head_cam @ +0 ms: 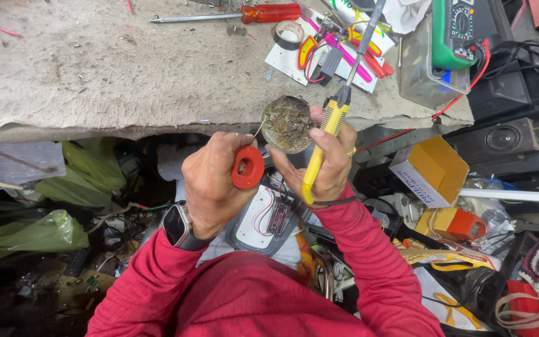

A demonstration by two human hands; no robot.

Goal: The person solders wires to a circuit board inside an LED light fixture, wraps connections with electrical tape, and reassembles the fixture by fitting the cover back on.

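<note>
Soldering iron up, solder reel ready, both of your hands busy over the tin.

Your right hand [329, 163] is wrapped around the yellow soldering iron [334, 118], whose long axis runs up and away from you, its tip pointing out over the worktop [95, 68] toward the clutter of tools. Your left hand [213, 181] is closed on the red solder reel [247, 167], a thin strand of wire reaching toward the round tin [288, 123] of dark residue, which your right fingertips steady at the worktop's edge. The tin sits between your hands, nearer your right; a small circuit board [279, 215] rests on your lap just below.
</note>
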